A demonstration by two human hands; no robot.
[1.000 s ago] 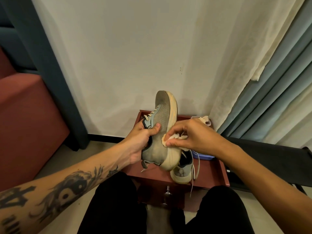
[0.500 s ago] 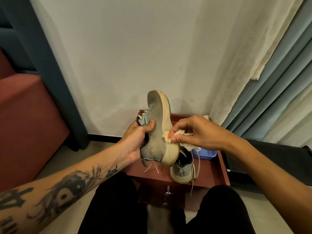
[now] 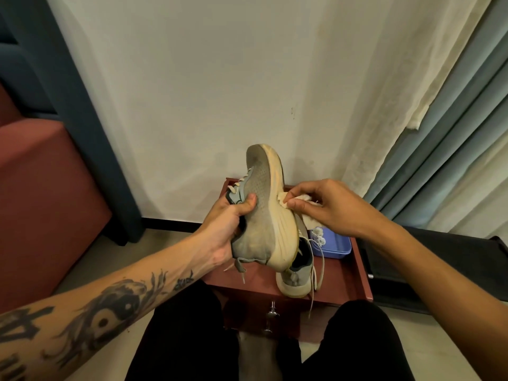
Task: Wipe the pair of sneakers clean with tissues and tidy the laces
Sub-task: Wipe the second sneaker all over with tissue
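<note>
A red cabinet (image 3: pixel 354 276) stood against the wall before the person's knees. Above it the raised sneaker (image 3: pixel 261 215) pointed toe-up, sole to the right. The second sneaker (image 3: pixel 294 281) sat on the cabinet top, laces trailing over the front edge. The left hand (image 3: pixel 225 224) gripped the raised sneaker's collar, thumb on the grey upper. The right hand (image 3: pixel 330 210), above a blue tray (image 3: pixel 335 244), pinched a crumpled tissue (image 3: pixel 286 198) against the cream midsole.
</note>
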